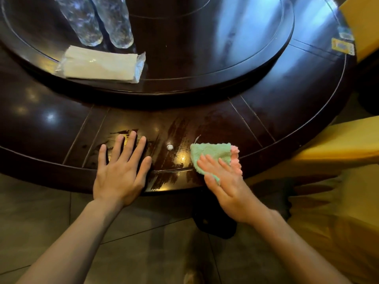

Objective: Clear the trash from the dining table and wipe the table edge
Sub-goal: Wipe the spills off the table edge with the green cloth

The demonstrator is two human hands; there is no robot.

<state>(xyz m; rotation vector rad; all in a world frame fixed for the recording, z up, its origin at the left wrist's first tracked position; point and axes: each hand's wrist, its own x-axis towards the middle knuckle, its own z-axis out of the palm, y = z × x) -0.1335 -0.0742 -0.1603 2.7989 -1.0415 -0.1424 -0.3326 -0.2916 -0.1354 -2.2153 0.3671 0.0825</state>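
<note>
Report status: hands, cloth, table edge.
Left hand flat on dark wooden table edge. Right hand presses green-and-pink fluffy cloth on the rim. Small white speck between them, not yet cleared.

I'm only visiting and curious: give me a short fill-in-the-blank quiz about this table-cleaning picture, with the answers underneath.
1. The right hand presses a green and ___ cloth onto the table edge.
2. The left hand rests flat on the table and holds ___.
3. On the turntable lie ___ clear bottles beside a wrapped white pack.
4. The small scrap between the hands is ___ in colour.

Missing words: pink; nothing; two; white.
</note>
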